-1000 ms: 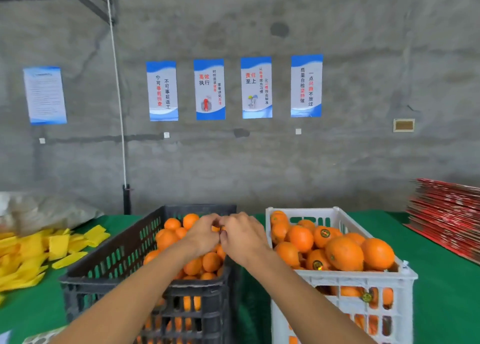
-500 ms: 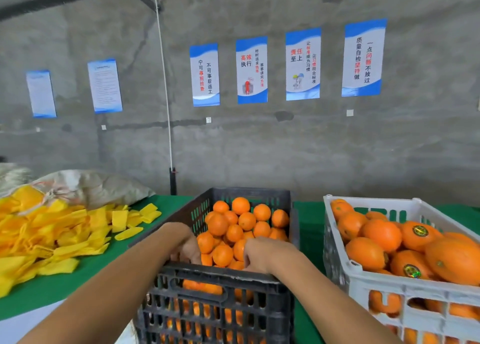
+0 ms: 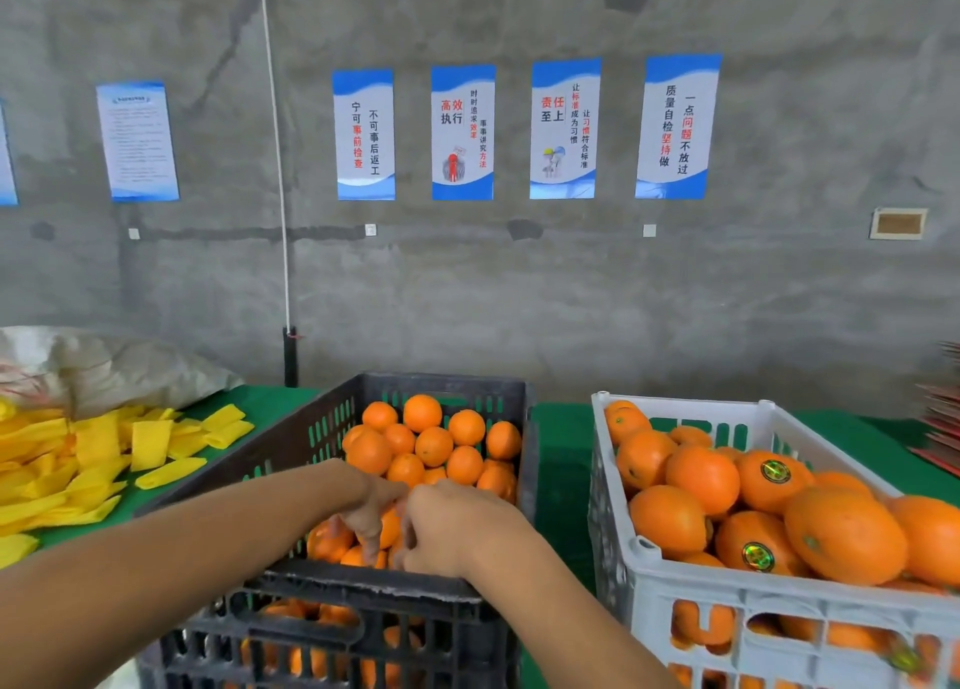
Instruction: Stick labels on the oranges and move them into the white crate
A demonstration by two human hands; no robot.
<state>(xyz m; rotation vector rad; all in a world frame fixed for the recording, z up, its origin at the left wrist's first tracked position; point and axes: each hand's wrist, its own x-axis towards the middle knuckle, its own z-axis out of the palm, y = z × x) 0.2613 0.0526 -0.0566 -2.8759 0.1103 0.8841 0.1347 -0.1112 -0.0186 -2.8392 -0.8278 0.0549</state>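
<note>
A black crate [image 3: 363, 584] at the centre holds several unlabelled oranges [image 3: 434, 446]. Both my hands reach into its near end. My left hand [image 3: 371, 506] curls its fingers over one orange [image 3: 390, 528] there. My right hand [image 3: 457, 527] sits right beside it, touching the same orange, with its back toward me and its fingertips hidden. To the right stands the white crate [image 3: 779, 592], heaped with oranges, some with a round shiny label [image 3: 775, 471].
The crates stand on a green-covered table [image 3: 561, 459]. A pile of yellow foam sleeves [image 3: 150, 444] and a grey sack [image 3: 119, 366] lie to the left. Red flat sheets [image 3: 943, 428] are stacked at the far right. A concrete wall with posters stands behind.
My hands, which met above the black crate a second ago, have dropped into its near end and closed in on one orange. My view swung left, then partly back.
</note>
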